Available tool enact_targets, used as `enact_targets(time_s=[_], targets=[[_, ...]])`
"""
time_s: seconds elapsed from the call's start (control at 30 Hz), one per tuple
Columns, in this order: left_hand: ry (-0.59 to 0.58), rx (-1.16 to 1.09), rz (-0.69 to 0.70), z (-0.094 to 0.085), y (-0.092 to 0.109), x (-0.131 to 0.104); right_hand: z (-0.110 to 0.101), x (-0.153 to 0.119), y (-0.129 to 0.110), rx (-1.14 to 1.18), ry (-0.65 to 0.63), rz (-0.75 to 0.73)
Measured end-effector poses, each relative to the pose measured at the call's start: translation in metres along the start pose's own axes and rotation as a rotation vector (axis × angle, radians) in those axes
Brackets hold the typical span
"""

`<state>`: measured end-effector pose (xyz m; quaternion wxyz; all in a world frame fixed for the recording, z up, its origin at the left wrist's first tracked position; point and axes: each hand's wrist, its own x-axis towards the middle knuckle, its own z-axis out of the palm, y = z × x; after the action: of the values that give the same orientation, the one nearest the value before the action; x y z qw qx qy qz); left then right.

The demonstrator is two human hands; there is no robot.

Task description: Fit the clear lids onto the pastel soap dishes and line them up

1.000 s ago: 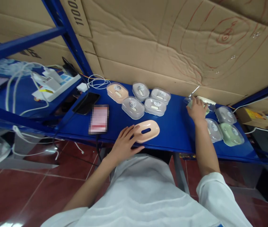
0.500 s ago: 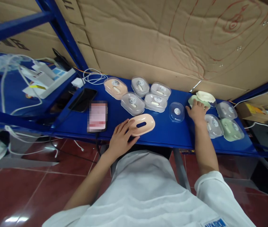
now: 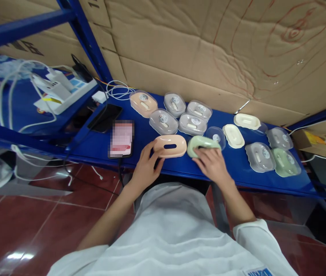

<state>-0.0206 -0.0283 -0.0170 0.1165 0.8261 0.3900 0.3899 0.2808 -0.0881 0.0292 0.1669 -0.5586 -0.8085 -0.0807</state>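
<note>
My left hand point(image 3: 149, 165) grips the left end of a peach oval soap dish point(image 3: 177, 141), which has a dark slot in its middle. Just to its right, my right hand point(image 3: 210, 161) has its fingers wrapped over the front of a pale green soap dish point(image 3: 197, 142). The two dishes lie side by side with a narrow gap. Behind the green dish is a clear lid point(image 3: 219, 134), partly covered by it. Two cream dish parts, one nearer point(image 3: 234, 137) and one farther back point(image 3: 247, 121), lie to the right.
Several lidded soap dishes stand behind my hands, one peach point(image 3: 143, 104) and others grey point(image 3: 163, 122). More stand at the right, grey point(image 3: 259, 156) and green point(image 3: 286, 161). At the left lie a lit phone point(image 3: 122, 138), a dark phone point(image 3: 105, 117) and cables point(image 3: 118, 91). Cardboard point(image 3: 174, 57) backs the table.
My right hand has come from the back right toward the middle, bringing the green dish beside the peach one. A cream part now lies flat nearer me. My left hand stays on the peach dish.
</note>
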Motion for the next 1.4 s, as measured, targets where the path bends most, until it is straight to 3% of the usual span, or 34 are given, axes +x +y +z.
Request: enact_targets(time_s=[0.1, 0.2, 0.43, 0.63, 0.77, 0.87, 0.97, 1.03, 1.1, 1.2, 1.27, 1.4], targets=[[0.044, 0.013, -0.032, 0.0, -0.002, 0.0, 0.009, -0.014, -0.03, 0.088, -0.031, -0.059], [0.066, 0.017, -0.044, 0.001, -0.004, 0.0, 0.009, -0.014, -0.028, 0.13, -0.032, -0.026], [0.021, 0.011, -0.021, -0.001, -0.004, 0.0, 0.007, -0.032, 0.009, 0.138, -0.004, 0.22], [0.035, -0.023, -0.016, -0.002, -0.002, 0.003, -0.002, -0.051, 0.027, 0.289, 0.079, 0.315], [0.063, -0.013, -0.03, 0.0, -0.002, 0.002, -0.007, -0.041, 0.064, 0.087, 0.161, 0.446], [0.091, 0.002, -0.013, 0.001, -0.003, 0.0, -0.008, -0.032, 0.097, -0.127, 0.049, 0.587], [0.088, 0.006, 0.01, 0.001, -0.003, 0.0, -0.008, -0.027, 0.119, -0.161, -0.02, 0.657], [0.084, -0.005, 0.017, 0.001, -0.003, 0.001, -0.012, -0.028, 0.121, -0.132, 0.067, 0.663], [0.091, -0.019, 0.009, 0.001, -0.002, 0.001, -0.02, -0.032, 0.11, -0.103, 0.226, 0.657], [0.124, -0.036, -0.041, 0.001, 0.0, 0.002, -0.031, -0.043, 0.068, -0.049, 0.379, 0.578], [0.192, -0.059, -0.097, -0.001, 0.002, 0.002, -0.033, -0.05, 0.029, 0.031, 0.324, 0.417], [0.305, -0.108, -0.145, -0.004, 0.007, 0.002, -0.017, -0.047, -0.037, 0.24, 0.051, 0.02]])
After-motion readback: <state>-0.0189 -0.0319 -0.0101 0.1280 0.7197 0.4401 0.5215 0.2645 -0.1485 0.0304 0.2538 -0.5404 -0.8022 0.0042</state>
